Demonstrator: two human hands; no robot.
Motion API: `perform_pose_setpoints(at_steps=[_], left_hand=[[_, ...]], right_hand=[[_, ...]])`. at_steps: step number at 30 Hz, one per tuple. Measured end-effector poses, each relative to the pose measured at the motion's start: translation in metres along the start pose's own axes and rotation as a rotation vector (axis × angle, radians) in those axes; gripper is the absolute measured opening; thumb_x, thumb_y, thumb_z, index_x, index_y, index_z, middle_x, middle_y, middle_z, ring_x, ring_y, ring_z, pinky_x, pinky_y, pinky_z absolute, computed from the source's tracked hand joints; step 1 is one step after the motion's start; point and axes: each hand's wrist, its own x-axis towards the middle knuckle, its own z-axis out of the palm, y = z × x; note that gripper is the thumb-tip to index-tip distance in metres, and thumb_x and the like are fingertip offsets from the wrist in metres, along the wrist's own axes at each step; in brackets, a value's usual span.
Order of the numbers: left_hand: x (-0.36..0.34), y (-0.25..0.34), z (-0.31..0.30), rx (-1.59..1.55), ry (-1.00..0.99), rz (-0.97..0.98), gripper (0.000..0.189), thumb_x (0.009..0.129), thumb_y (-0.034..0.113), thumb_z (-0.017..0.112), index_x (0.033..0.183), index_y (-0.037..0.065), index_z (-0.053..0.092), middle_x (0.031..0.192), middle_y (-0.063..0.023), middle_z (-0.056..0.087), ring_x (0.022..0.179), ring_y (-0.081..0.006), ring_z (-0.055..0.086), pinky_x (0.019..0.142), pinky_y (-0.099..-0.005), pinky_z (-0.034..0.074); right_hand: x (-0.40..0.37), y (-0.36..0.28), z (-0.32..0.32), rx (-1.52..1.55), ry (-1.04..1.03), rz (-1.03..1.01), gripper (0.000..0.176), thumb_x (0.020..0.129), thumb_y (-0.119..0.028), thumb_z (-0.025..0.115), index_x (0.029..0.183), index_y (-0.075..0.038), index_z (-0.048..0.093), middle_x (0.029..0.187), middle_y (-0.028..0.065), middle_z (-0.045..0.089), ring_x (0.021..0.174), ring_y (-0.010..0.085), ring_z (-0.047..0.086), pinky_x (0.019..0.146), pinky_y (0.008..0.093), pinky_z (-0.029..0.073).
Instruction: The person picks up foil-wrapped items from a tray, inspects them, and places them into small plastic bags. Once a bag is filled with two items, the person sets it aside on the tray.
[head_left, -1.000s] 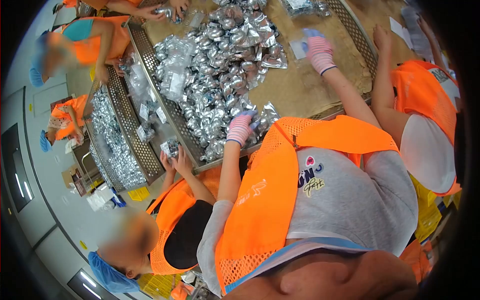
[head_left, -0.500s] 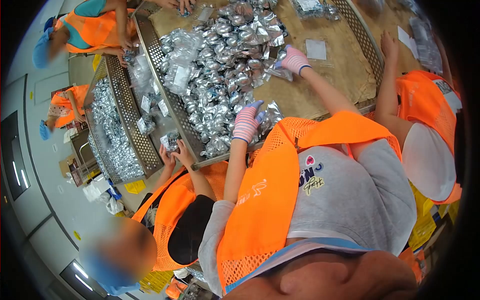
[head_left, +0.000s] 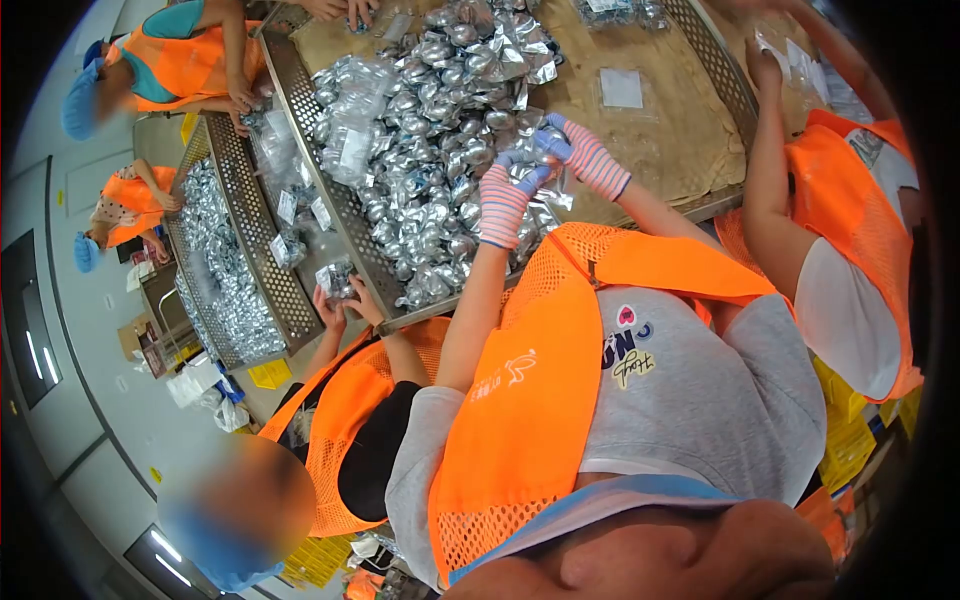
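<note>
My left hand (head_left: 503, 208) and my right hand (head_left: 592, 163) wear pink-and-white striped gloves with bluish-purple fingertips. They have come close together over the right edge of a heap of silver foil packets (head_left: 425, 150). Between the gloved fingers is a clear plastic bag (head_left: 528, 145), partly hidden by the fingers and hard to tell from the shiny packets behind it. Fingers of both hands are bent around the bag. More foil packets lie below my left hand.
A perforated metal rim (head_left: 335, 190) borders the brown-covered table (head_left: 680, 150). A white paper (head_left: 621, 88) and a stack of clear bags (head_left: 352, 140) lie on it. Co-workers in orange vests stand on both sides; the one at left handles a small filled bag (head_left: 338, 280).
My right hand has moved left and toward me with the clear plastic bag. My left hand has moved up to meet it. The co-worker at right has raised a hand.
</note>
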Motion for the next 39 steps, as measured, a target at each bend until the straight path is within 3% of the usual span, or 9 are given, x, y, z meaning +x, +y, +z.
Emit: perform_pose_setpoints(at_steps=[2,4,8,13,15,22,24,34,39], left_hand=[[-0.004,0.000,0.001,0.087,0.045,0.002,0.028,0.070,0.005,0.071,0.094,0.001,0.058,0.081,-0.0054,0.061,0.070,-0.0087,0.055,0.062,-0.0238,0.047],[-0.007,0.005,0.003,0.362,0.186,0.181,0.029,0.068,0.003,0.071,0.094,0.001,0.058,0.078,-0.0036,0.060,0.063,-0.0087,0.052,0.057,-0.0245,0.047],[-0.002,0.000,-0.012,-0.258,-0.032,-0.120,0.042,0.068,-0.005,0.067,0.107,-0.002,0.052,0.087,-0.0100,0.061,0.072,-0.0161,0.060,0.062,-0.0292,0.055],[-0.012,0.016,-0.026,-0.702,-0.391,-0.196,0.047,0.077,0.017,0.063,0.118,0.002,0.047,0.099,-0.0095,0.060,0.091,-0.0206,0.060,0.080,-0.0359,0.052],[-0.016,0.019,-0.022,-0.639,-0.333,-0.198,0.047,0.077,0.017,0.064,0.118,0.003,0.048,0.098,-0.0080,0.060,0.091,-0.0192,0.060,0.079,-0.0351,0.052],[-0.016,0.020,-0.011,-0.145,-0.082,0.004,0.055,0.068,0.022,0.075,0.114,0.002,0.051,0.099,-0.0064,0.060,0.086,-0.0181,0.059,0.074,-0.0273,0.048],[-0.012,0.016,-0.017,0.540,0.026,0.361,0.056,0.066,0.015,0.075,0.114,0.001,0.050,0.101,-0.0073,0.058,0.091,-0.0142,0.055,0.079,-0.0290,0.046],[-0.028,0.016,-0.008,-0.014,0.017,0.166,0.049,0.063,0.008,0.077,0.102,0.005,0.048,0.096,-0.0057,0.056,0.090,-0.0145,0.054,0.078,-0.0286,0.047],[-0.026,0.021,-0.010,-0.283,-0.072,0.145,0.053,0.069,0.010,0.074,0.114,0.006,0.047,0.102,-0.0077,0.058,0.090,-0.0167,0.058,0.076,-0.0296,0.050]], right_hand=[[-0.005,-0.018,-0.004,0.132,-0.135,0.142,0.038,0.078,-0.020,0.064,0.111,-0.007,0.051,0.086,0.0047,0.059,0.076,0.0117,0.054,0.068,0.0254,0.046],[-0.007,-0.027,-0.002,-0.303,-0.262,-0.185,0.030,0.078,-0.015,0.061,0.105,-0.006,0.053,0.091,0.0044,0.058,0.081,0.0133,0.054,0.077,0.0271,0.046],[-0.001,-0.002,0.012,-0.016,-0.244,-0.419,0.026,0.074,-0.012,0.063,0.098,-0.008,0.053,0.087,0.0074,0.055,0.084,0.0159,0.058,0.067,0.0263,0.048],[-0.010,-0.038,0.011,0.531,-0.265,0.274,0.034,0.068,-0.008,0.068,0.097,-0.008,0.052,0.092,0.0075,0.055,0.086,0.0202,0.057,0.069,0.0277,0.048],[-0.013,-0.048,0.008,-0.482,-0.204,-0.792,0.040,0.064,-0.004,0.068,0.100,-0.008,0.051,0.093,0.0072,0.055,0.088,0.0233,0.057,0.071,0.0315,0.048],[-0.020,-0.069,0.004,-0.676,-0.299,-0.647,0.063,0.060,-0.013,0.072,0.119,-0.010,0.047,0.110,0.0140,0.054,0.102,0.0327,0.053,0.086,0.0366,0.045],[-0.021,-0.069,-0.002,-0.569,-0.194,-0.679,0.074,0.064,-0.025,0.072,0.128,-0.009,0.039,0.119,0.0169,0.051,0.108,0.0351,0.050,0.092,0.0376,0.041],[-0.027,-0.045,-0.009,-0.522,-0.380,-0.354,0.079,0.066,-0.027,0.074,0.131,-0.007,0.035,0.118,0.0150,0.052,0.110,0.0275,0.051,0.092,0.0344,0.041],[-0.027,-0.044,-0.001,0.109,-0.289,-0.152,0.065,0.066,-0.012,0.074,0.123,-0.006,0.044,0.112,0.0057,0.056,0.100,0.0125,0.053,0.088,0.0300,0.044]])
